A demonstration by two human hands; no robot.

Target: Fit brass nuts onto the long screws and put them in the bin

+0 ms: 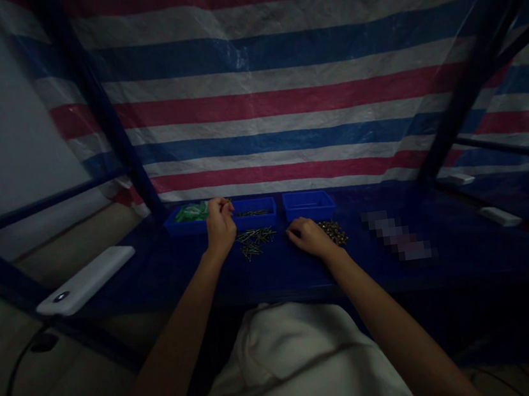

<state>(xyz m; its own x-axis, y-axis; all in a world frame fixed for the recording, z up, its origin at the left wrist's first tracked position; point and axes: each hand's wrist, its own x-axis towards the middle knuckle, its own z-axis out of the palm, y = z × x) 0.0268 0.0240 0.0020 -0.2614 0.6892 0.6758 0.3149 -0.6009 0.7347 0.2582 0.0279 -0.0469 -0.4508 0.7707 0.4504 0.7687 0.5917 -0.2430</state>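
Note:
My left hand (221,229) is raised at the inner edge of a blue tray (172,228) with green plastic pieces (191,212) in it. Its fingers are pinched together; whatever is between them is too small and dark to make out. Beside it, a second blue tray (267,219) contains thin metal pieces. Long thin screws or nails (256,236) lie loose on the table between my hands. My right hand (311,236) rests low over the table, fingers curled and tips hidden. It partly covers a pile of small brass-coloured pieces (334,232).
A third blue tray (311,213) stands behind my right hand on the blue table (182,279). A white oblong device (89,280) lies at the left, and white blocks (501,216) at the right. Blue frame posts (111,123) and a striped sheet (253,103) enclose the back.

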